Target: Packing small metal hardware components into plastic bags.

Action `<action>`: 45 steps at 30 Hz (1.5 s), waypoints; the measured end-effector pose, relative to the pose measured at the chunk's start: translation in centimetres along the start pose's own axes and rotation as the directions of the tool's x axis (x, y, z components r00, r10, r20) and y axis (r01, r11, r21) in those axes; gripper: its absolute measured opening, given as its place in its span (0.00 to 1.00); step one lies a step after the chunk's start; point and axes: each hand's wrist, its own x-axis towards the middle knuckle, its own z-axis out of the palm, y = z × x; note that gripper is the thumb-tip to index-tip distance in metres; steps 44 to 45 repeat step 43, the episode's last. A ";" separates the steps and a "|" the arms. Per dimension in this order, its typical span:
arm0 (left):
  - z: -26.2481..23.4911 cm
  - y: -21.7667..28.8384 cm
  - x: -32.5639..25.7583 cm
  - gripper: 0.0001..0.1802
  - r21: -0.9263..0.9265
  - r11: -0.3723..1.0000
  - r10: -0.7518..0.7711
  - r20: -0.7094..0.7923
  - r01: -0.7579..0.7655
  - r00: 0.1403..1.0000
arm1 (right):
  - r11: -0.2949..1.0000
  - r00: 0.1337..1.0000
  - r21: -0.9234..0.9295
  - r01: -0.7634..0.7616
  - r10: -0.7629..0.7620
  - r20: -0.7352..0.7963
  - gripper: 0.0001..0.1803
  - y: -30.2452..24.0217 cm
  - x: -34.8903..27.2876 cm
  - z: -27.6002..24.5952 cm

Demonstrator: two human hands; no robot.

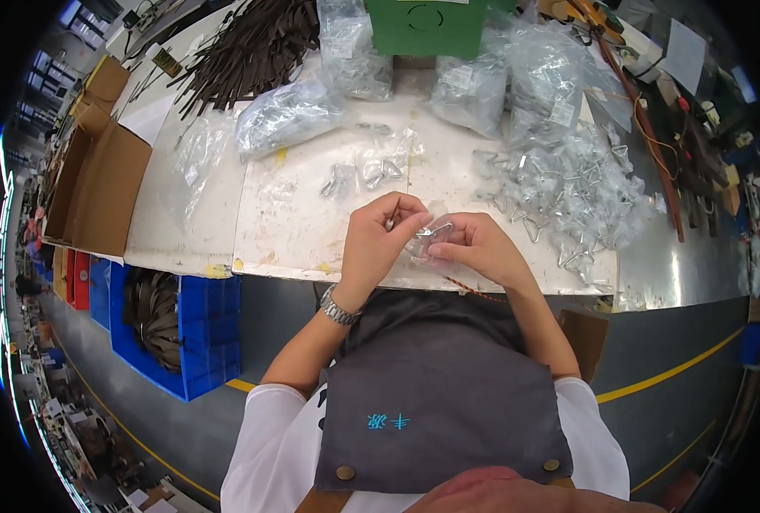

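Observation:
Near the table's front edge, my two hands meet over a small silver metal buckle [435, 231] with a clear plastic wrapper [418, 248] around or beside it. My left hand [383, 238] pinches the buckle's left end between thumb and fingers. From the other side my right hand [480, 246] is closed on the buckle and the wrapper; its fingertips partly hide both. Just beyond, a few similar buckles [382, 173] lie on the white tabletop. To the right spreads a heap of silver triangular buckles [568, 188], many in thin clear wrapping.
Large clear bags [290, 118] of parts line the back beside a green bin [427, 30]. Dark brown strips [247, 51] lie back left, near an open cardboard box [98, 184]. Below the left edge stands a blue crate [213, 333] with coiled strips.

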 end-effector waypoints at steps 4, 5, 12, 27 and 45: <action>0.1 -1.4 -0.5 0.05 -0.439 0.845 -0.322 0.040 0.306 0.946 | 1.000 0.993 0.002 -0.030 0.030 -0.116 0.13 -0.3 -0.3 0.2; 0.1 -1.5 -0.8 0.05 -0.439 0.844 -0.325 0.040 0.308 0.945 | 1.000 0.994 0.013 -0.018 0.019 -0.105 0.12 -0.1 -0.3 0.0; 0.6 -3.5 -0.8 0.08 0.293 0.906 0.331 -0.043 -0.304 0.943 | 0.997 0.998 0.075 -0.019 0.024 -0.065 0.13 1.9 0.3 0.6; 2.9 -1.9 -2.5 0.12 -0.523 0.785 -0.311 0.131 0.332 0.941 | 0.955 0.883 0.002 0.296 -0.273 -0.382 0.21 -0.5 1.1 1.4; 0.4 -2.5 -2.7 0.11 -0.400 0.832 -0.307 0.246 0.385 0.919 | 0.913 0.966 0.351 0.207 -0.135 -0.218 0.31 -1.0 0.6 1.9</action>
